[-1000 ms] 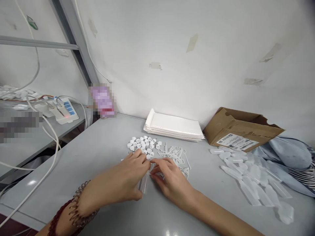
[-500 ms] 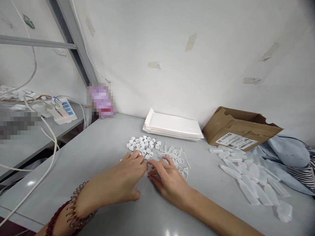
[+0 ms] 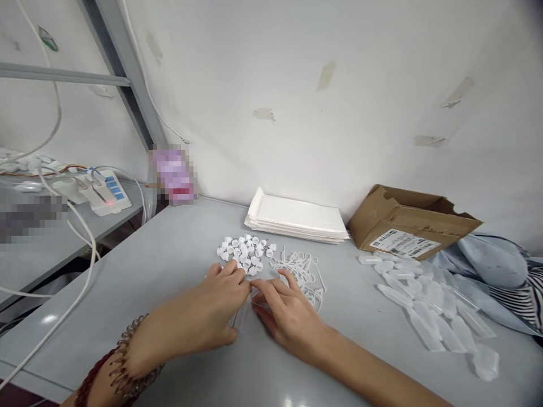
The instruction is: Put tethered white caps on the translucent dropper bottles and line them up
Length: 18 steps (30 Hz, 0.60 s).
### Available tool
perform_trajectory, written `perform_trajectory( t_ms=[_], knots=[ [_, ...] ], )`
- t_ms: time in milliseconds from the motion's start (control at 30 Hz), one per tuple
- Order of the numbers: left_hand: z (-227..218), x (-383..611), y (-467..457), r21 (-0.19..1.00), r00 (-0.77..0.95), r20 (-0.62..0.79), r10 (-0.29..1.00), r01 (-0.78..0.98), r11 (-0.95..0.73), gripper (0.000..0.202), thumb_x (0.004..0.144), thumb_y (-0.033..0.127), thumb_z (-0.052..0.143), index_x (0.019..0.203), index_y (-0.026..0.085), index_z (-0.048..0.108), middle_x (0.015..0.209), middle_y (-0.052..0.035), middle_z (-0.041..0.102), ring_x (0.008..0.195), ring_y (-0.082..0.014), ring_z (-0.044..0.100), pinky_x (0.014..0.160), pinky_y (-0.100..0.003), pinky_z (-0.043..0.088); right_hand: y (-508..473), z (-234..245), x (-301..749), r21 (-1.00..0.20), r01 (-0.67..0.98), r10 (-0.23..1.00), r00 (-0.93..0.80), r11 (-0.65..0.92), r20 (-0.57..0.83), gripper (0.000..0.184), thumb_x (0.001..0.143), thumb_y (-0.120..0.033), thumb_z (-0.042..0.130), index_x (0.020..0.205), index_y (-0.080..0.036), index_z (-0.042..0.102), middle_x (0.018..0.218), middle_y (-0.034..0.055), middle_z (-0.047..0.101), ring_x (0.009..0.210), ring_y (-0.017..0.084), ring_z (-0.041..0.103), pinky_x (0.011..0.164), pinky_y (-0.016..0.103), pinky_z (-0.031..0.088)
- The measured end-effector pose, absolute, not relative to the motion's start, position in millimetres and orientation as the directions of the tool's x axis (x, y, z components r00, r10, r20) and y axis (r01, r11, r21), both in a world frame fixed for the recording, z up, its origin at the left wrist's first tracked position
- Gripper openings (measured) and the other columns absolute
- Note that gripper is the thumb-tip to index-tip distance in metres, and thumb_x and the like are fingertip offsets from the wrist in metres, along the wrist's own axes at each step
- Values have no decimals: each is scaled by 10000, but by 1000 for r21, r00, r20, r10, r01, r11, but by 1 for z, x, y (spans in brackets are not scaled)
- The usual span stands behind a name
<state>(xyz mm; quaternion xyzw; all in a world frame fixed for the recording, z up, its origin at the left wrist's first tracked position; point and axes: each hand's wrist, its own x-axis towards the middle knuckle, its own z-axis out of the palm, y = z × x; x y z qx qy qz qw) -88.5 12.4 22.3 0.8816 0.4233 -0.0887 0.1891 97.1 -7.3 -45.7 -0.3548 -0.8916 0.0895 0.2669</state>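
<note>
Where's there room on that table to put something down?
The smooth grey table is bare from the small white plastic caps toward its left edge, and between the thin white looped strips and the frosted elongated plastic pieces. It's crowded around the bare left hand and right hand, and near the brown cardboard box.

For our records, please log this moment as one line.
left hand: touching clear elongated plastic piece; right hand: beside left; beyond: white round plastic caps
</note>
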Motion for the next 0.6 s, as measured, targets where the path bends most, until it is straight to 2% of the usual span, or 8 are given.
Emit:
perform_trajectory(
  t_ms=[267, 500, 600],
  knots=[
    [22, -91, 12, 260, 630, -306, 714, 777, -574, 300, 661, 98, 598, 956, 150, 609, 1003, -81, 570, 1024, -283, 449, 941, -470, 356, -7, -47, 97, -307, 596, 668, -614, 742, 421, 377, 907, -24, 371, 1268, -133, 363, 920, 89, 725, 891, 215, 657, 994, 556, 382],
    [23, -90, 11, 258, 653, -282, 703, 757, -600, 216, 653, 90, 628, 862, 138, 599, 940, -75, 570, 948, -279, 465, 864, -459, 386, -8, -48, 96, -312, 595, 670, -617, 740, 413, 404, 897, -15, 368, 1281, -140, 367, 957, 107, 714, 934, 222, 652, 1000, 558, 382],
    [24, -89, 11, 264, 649, -285, 706, 761, -593, 235, 660, 119, 672, 882, 141, 597, 957, -74, 570, 963, -283, 463, 867, -458, 386, -8, -46, 97, -329, 589, 674, -619, 738, 403, 406, 881, -7, 391, 1268, -130, 379, 965, 117, 704, 945, 229, 651, 1000, 565, 382]
  ],
)
